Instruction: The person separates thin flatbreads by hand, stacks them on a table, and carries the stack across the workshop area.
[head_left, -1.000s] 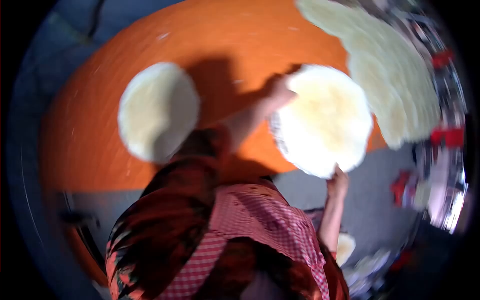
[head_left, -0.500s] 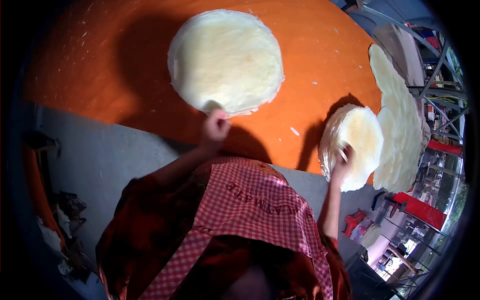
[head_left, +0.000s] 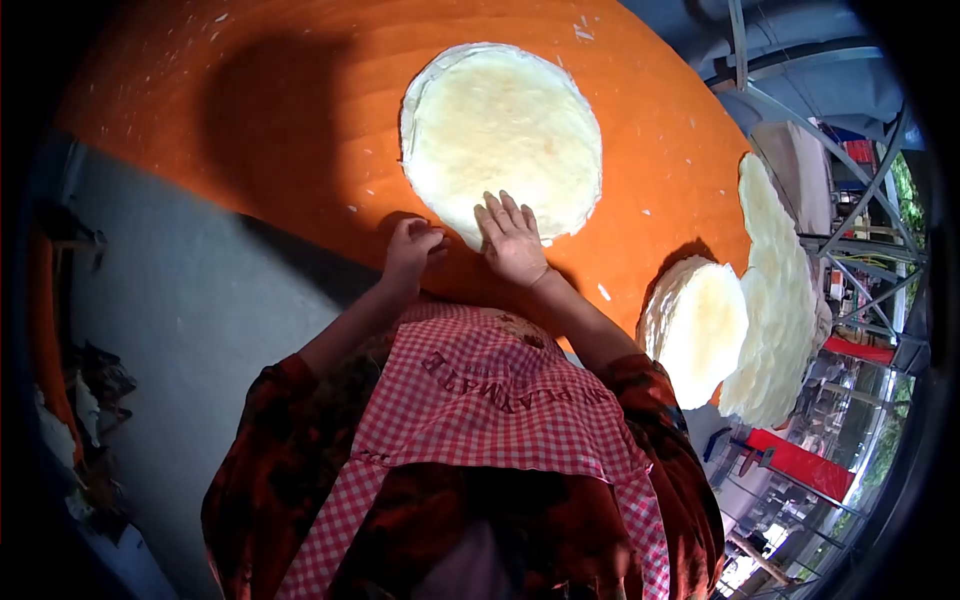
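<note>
A stack of large, thin round flatbread sheets (head_left: 505, 130) lies on the orange table cover (head_left: 330, 180) in front of me. My right hand (head_left: 515, 240) rests palm down on the stack's near edge, fingers stretched out and slightly spread. Just left of that edge is my left hand (head_left: 412, 252), its fingers curled in; whether anything is pinched in them I cannot make out. A smaller, thicker pile of pale round sheets (head_left: 698, 325) stands to the right, untouched by either hand.
Overlapping pale sheets (head_left: 775, 290) line the table's right edge. Small white flakes dot the orange cover. Metal framework (head_left: 870, 180) rises beyond the right side, and grey floor (head_left: 200, 300) shows at the left. I wear a red checked apron (head_left: 480, 410).
My right hand has left the smaller pile and moved left onto the large stack, lying flat there. My left hand has shifted slightly left beside the edge. The view has turned a little.
</note>
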